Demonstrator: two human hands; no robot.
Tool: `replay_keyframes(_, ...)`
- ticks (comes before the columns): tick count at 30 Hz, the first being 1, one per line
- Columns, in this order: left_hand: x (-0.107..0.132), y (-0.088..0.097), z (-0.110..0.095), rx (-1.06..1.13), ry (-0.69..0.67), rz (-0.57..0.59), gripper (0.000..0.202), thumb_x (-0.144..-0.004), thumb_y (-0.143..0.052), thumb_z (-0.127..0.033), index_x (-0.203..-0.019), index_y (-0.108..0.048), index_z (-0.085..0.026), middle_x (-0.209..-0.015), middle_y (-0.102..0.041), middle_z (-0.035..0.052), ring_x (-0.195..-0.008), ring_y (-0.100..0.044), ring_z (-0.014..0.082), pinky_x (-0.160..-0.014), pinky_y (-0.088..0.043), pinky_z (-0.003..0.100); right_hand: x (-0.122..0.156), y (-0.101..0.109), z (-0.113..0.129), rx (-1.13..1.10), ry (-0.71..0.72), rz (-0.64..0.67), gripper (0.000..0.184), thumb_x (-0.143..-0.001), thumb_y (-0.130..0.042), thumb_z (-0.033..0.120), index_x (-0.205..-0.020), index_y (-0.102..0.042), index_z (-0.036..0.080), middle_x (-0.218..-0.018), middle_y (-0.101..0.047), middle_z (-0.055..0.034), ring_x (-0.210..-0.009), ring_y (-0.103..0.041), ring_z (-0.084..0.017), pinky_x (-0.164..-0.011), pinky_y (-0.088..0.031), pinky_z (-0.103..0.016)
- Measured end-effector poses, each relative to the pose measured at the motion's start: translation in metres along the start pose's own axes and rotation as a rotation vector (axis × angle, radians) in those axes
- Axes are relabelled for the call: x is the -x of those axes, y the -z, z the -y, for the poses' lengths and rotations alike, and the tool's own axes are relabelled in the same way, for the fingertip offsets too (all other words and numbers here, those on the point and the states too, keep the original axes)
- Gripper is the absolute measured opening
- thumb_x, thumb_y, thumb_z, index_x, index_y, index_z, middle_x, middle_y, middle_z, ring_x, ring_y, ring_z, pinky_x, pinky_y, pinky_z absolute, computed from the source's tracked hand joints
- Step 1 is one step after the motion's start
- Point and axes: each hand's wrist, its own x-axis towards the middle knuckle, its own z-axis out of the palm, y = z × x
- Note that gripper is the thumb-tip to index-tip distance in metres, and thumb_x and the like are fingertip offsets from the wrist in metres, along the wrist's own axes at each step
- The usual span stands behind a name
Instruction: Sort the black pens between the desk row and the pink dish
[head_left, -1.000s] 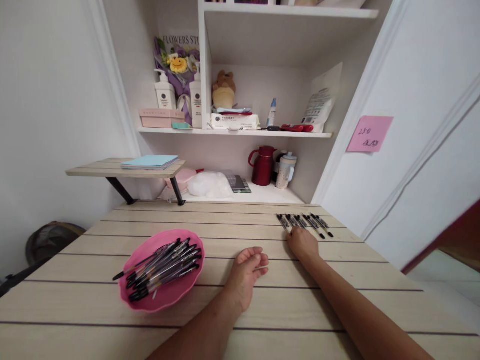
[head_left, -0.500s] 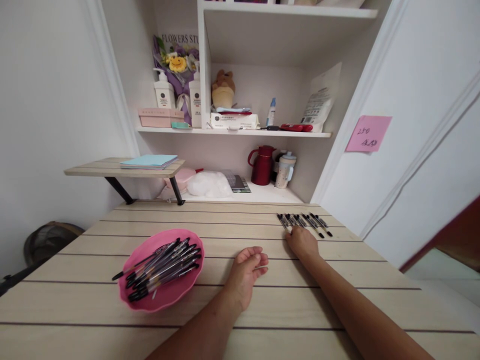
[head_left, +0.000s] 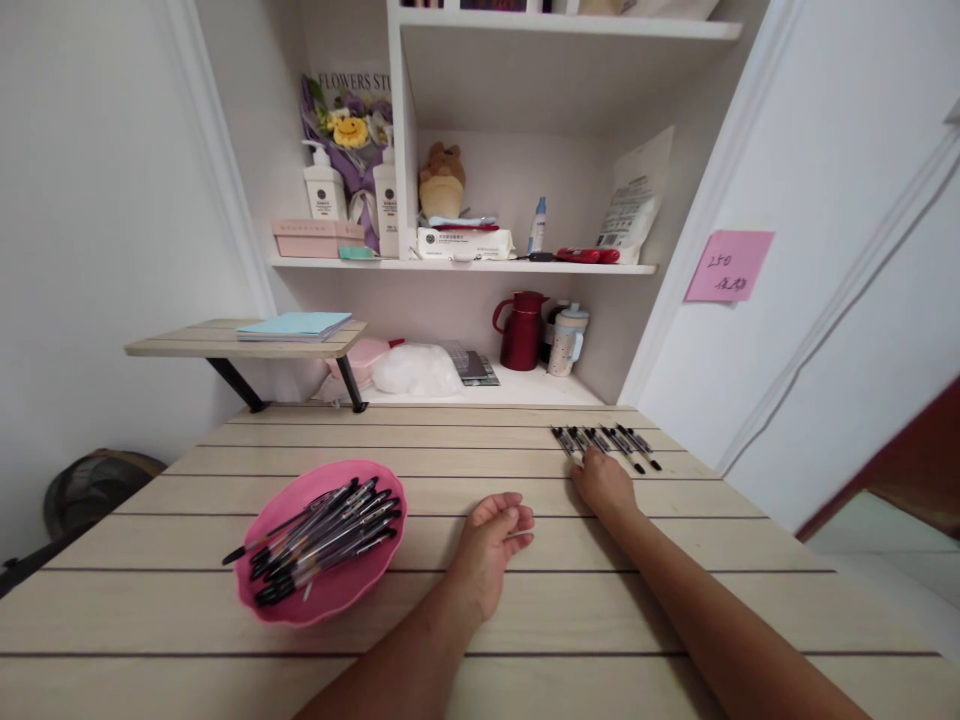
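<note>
Several black-capped gel pens (head_left: 630, 458) lie side by side in a slanted row at the table's far right. My right hand (head_left: 606, 482) is at the near end of this row, its fingers closed on a pen and hiding part of it. Palm up over the middle of the table, my left hand (head_left: 491, 545) has loosely curled fingers and holds nothing that I can make out. To its left stands a pink scalloped bowl (head_left: 349, 598) heaped with pens (head_left: 326, 540); one pen pokes out over the bowl's left rim.
A small raised shelf (head_left: 187, 340) on black legs bears blue paper (head_left: 294, 325) at the back left. Behind the table, a white cabinet holds a red jug (head_left: 523, 332), a pale cup (head_left: 568, 342) and a white plastic bag (head_left: 416, 370). A pink note (head_left: 729, 266) sticks to the right wall.
The view has shifted very slightly. Both hands, the row of pens and the bowl stay practically as they were.
</note>
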Motion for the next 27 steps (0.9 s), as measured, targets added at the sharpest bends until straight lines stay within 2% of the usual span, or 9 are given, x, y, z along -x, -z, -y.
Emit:
replay_keyframes(4,-0.001,0.001,0.0,-0.001,0.003,0.001,0.031,-0.063,-0.068,-0.027,-0.09,-0.06,-0.015,-0.082,-0.063,0.0079,-0.078,-0.057,0.0162,-0.078,-0.04,0.032,0.011,0.009,0.006,-0.007,0.043,-0.012,0.026,-0.082,-0.041,0.025,-0.101,-0.05,0.01,-0.094,-0.063,-0.0171,-0.09,-0.059,-0.024,-0.071,-0.039,-0.03)
replay_keyframes(7,0.0,0.0,-0.001,-0.011,-0.008,-0.007,0.03,-0.063,-0.068,-0.027,-0.09,-0.06,-0.015,-0.081,-0.063,0.0076,-0.077,-0.058,0.0161,-0.077,-0.041,0.032,0.031,0.017,0.016,-0.022,0.116,0.01,0.024,-0.081,-0.042,0.026,-0.099,-0.05,0.012,-0.092,-0.064,-0.0138,-0.087,-0.059,-0.023,-0.068,-0.037,-0.028)
replay_keyframes(12,0.008,-0.006,-0.008,-0.157,-0.095,-0.026,0.03,-0.065,-0.066,-0.027,-0.091,-0.06,-0.014,-0.077,-0.063,0.0064,-0.071,-0.058,0.0149,-0.075,-0.042,0.03,0.088,0.032,0.037,-0.119,0.296,0.139,0.019,-0.083,-0.037,0.025,-0.084,-0.054,0.016,-0.08,-0.066,-0.0097,-0.077,-0.06,-0.02,-0.059,-0.033,-0.026)
replay_keyframes(16,0.017,-0.019,-0.022,-0.32,-0.22,-0.104,0.026,-0.065,-0.063,-0.024,-0.089,-0.06,-0.013,-0.07,-0.062,0.0045,-0.066,-0.057,0.0131,-0.072,-0.042,0.028,0.133,0.04,0.043,-0.193,0.429,0.182,0.015,-0.08,-0.041,0.023,-0.079,-0.055,0.017,-0.079,-0.066,-0.0087,-0.073,-0.06,-0.019,-0.057,-0.03,-0.026)
replay_keyframes(19,0.022,-0.027,-0.041,-0.453,-0.241,-0.116,0.028,-0.064,-0.061,-0.025,-0.089,-0.06,-0.013,-0.072,-0.062,0.0046,-0.065,-0.057,0.0127,-0.071,-0.042,0.027,0.159,0.042,0.036,-0.226,0.473,0.171,0.012,-0.079,-0.043,0.022,-0.079,-0.054,0.017,-0.076,-0.066,-0.0075,-0.07,-0.059,-0.019,-0.057,-0.03,-0.026)
replay_keyframes(22,0.028,-0.023,-0.072,-0.689,-0.281,-0.067,0.031,-0.063,-0.06,-0.027,-0.091,-0.061,-0.013,-0.078,-0.063,0.0051,-0.07,-0.057,0.0138,-0.072,-0.042,0.027,0.18,0.038,0.023,-0.265,0.468,0.128,0.01,-0.079,-0.043,0.021,-0.077,-0.053,0.019,-0.073,-0.065,-0.0048,-0.068,-0.06,-0.018,-0.057,-0.031,-0.025)
replay_keyframes(24,0.033,-0.011,-0.097,-0.961,-0.341,-0.052,0.028,-0.065,-0.058,-0.028,-0.089,-0.061,-0.014,-0.081,-0.064,0.006,-0.076,-0.057,0.0162,-0.073,-0.042,0.028,0.19,0.034,0.014,-0.285,0.457,0.093,0.011,-0.081,-0.042,0.021,-0.075,-0.052,0.02,-0.072,-0.064,-0.0035,-0.067,-0.06,-0.017,-0.057,-0.033,-0.025)
replay_keyframes(27,0.043,0.016,-0.137,-1.488,-0.4,-0.021,0.025,-0.072,-0.051,-0.026,-0.093,-0.061,-0.017,-0.093,-0.064,0.0072,-0.087,-0.056,0.0185,-0.079,-0.04,0.029,0.2,0.027,0.004,-0.324,0.472,0.051,0.015,-0.083,-0.039,0.025,-0.074,-0.05,0.021,-0.072,-0.062,-0.0022,-0.064,-0.06,-0.016,-0.055,-0.035,-0.024)
